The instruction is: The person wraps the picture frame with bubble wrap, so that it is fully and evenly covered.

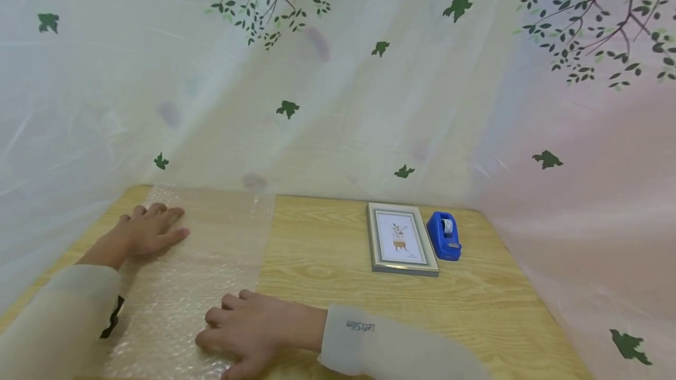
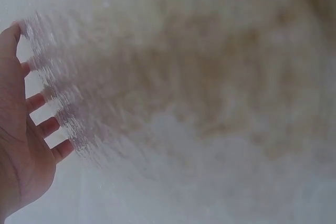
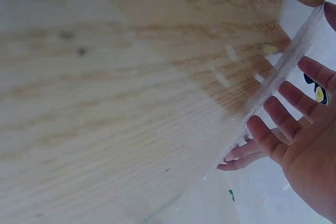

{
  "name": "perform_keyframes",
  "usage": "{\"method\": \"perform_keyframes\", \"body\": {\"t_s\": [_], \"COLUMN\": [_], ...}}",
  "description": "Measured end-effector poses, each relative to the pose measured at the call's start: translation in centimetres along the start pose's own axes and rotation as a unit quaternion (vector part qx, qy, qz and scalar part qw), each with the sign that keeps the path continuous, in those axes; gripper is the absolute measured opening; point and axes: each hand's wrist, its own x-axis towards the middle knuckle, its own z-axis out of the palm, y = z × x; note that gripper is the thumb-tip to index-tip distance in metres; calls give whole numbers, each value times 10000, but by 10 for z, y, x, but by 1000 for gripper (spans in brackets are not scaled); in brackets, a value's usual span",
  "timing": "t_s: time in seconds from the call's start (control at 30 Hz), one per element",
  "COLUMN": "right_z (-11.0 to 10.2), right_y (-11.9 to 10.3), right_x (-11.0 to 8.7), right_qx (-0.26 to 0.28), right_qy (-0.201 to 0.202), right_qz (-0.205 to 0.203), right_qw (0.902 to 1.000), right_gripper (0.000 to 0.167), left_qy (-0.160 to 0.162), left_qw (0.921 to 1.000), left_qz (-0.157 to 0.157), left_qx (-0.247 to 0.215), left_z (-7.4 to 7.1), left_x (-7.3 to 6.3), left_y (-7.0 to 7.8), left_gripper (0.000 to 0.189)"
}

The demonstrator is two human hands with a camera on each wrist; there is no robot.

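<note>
Nearest, the right hand (image 1: pixel 248 330) lies palm down on the near part of a sheet of bubble wrap (image 1: pixel 222 239), its fingers spread and only slightly bent, gripping nothing. A pale sleeve (image 1: pixel 401 339) covers that forearm, which reaches in from the right.

A little farther off, the left hand (image 1: pixel 148 232) rests on the wrap's left side, fingers parted and fairly straight, the thumb pointing inward; it too has hold of nothing. With one hand far left and the other near right, the pressure is spread across the sheet, probably to keep it flat and stop it from sliding or curling. The clear wrap runs along the left of the wood-patterned tabletop (image 1: pixel 475 321) to its far edge.

Beyond, right of the middle, a picture frame (image 1: pixel 402 239) lies flat, print upward, apart from both hands and the wrap, likely put there to leave the sheet room. Just beside its right edge sits a blue tape dispenser (image 1: pixel 445 236), seemingly kept within reach. Behind everything hangs a leaf-patterned curtain (image 1: pixel 338 133).
</note>
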Motion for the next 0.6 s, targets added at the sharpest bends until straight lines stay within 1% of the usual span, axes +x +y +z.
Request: {"method": "perform_keyframes", "body": {"t_s": [0.13, 0.43, 0.6], "right_z": [0, 6, 8], "right_y": [1, 4, 7], "right_x": [-5, -19, -29], "right_qx": [-4, -16, 143], "right_qy": [39, 140, 87], "right_qz": [-57, -61, -71], "right_qw": [10000, 9999, 9998], "right_gripper": [64, 60, 58], "left_qy": [91, 99, 117], "left_qw": [9999, 9998, 9995], "left_qz": [120, 167, 241], "left_qx": [60, 95, 176], "left_z": [1, 3, 5], "left_x": [1, 7, 12], "left_y": [3, 13, 21], "left_gripper": [84, 83, 83]}}
